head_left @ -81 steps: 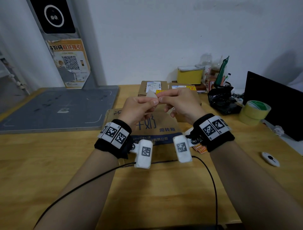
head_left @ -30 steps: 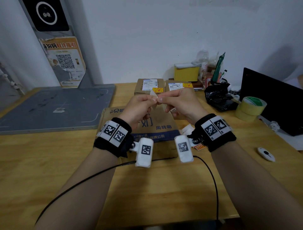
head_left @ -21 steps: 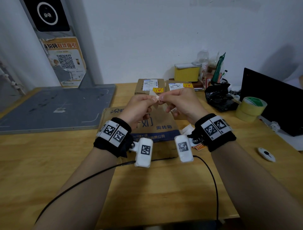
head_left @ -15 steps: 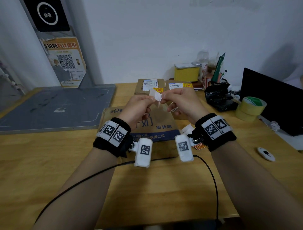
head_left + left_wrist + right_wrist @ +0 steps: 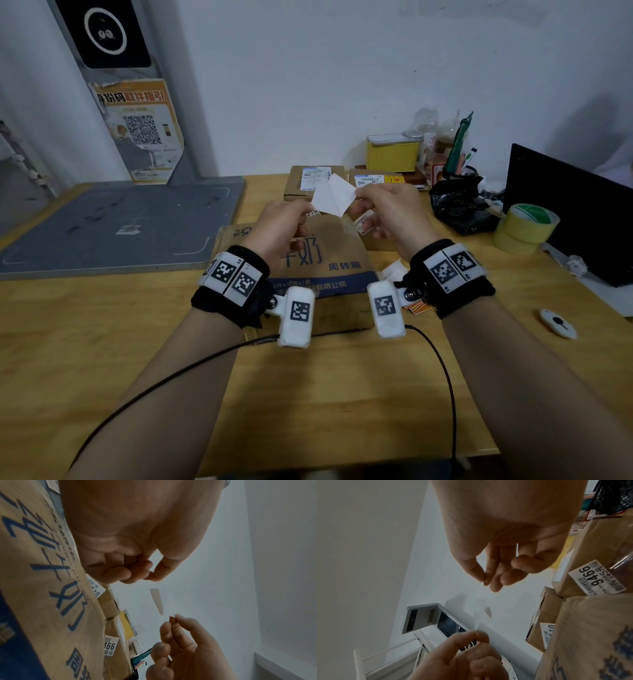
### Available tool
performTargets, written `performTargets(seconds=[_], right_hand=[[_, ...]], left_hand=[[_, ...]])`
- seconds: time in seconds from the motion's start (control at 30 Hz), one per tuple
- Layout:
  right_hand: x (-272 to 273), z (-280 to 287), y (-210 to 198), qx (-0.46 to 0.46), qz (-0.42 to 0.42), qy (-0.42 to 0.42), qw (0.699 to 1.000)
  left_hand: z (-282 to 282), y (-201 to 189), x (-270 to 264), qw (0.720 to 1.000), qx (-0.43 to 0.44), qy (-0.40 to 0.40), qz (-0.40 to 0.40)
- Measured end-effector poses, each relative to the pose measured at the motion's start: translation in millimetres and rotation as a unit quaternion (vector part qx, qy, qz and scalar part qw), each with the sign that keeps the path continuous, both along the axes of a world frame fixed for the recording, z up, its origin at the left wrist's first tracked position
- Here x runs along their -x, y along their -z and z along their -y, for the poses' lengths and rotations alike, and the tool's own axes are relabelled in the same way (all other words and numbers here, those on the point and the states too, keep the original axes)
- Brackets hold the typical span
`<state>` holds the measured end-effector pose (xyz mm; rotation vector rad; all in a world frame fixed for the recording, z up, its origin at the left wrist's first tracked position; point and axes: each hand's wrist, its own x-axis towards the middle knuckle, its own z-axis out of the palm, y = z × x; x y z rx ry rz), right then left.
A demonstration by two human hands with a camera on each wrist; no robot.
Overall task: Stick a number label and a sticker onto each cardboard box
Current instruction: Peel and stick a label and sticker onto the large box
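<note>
Both hands are raised over the big cardboard box (image 5: pixel 329 263) with blue print. My left hand (image 5: pixel 308 209) and my right hand (image 5: pixel 358 198) each pinch one layer of a white label (image 5: pixel 330 200), and the two layers spread apart in a V. In the left wrist view the label (image 5: pixel 157 600) hangs edge-on between the left hand (image 5: pixel 155 577) and the right hand (image 5: pixel 173 619). The right wrist view shows the label (image 5: pixel 481 615) stretched between the right hand (image 5: pixel 485 581) and the left hand (image 5: pixel 475 632). A small box (image 5: pixel 590 555) carries a number label (image 5: pixel 597 580).
Two small labelled boxes (image 5: pixel 308 181) (image 5: pixel 380 178) stand behind the hands. A grey platform (image 5: pixel 113 226) lies on the left. On the right are yellow tape rolls (image 5: pixel 524 229), a black bag (image 5: pixel 459 205), a black screen (image 5: pixel 565 212) and a white device (image 5: pixel 556 323). Orange stickers (image 5: pixel 416 307) lie under the right wrist.
The hands were pinched together at the label. They have since drawn apart, and the label's two layers have opened out between them.
</note>
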<state>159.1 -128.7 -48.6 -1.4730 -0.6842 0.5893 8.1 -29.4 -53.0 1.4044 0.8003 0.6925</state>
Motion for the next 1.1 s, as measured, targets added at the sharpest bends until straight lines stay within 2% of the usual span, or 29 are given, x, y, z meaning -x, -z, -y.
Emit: performTargets(seconds=[0.47, 0.57, 0.73, 0.9, 1.1], right_hand=[[-8, 5, -1, -0.081, -0.049, 0.070, 0.993], [-10, 5, -2, -0.087, -0.053, 0.097, 0.990], [-12, 8, -3, -0.080, -0.038, 0.096, 0.991], [-22, 16, -3, -0.085, -0.031, 0.116, 0.989], [-35, 27, -5, -0.087, -0.027, 0.129, 0.988]], left_hand=[[-6, 3, 4, 1.000, 0.010, -0.025, -0.010], [-5, 4, 0, 0.999, 0.009, -0.031, -0.015], [5, 3, -13, 0.999, -0.001, -0.021, -0.034], [21, 3, -32, 0.995, 0.010, 0.059, -0.077], [42, 5, -53, 0.976, 0.029, 0.176, -0.123]])
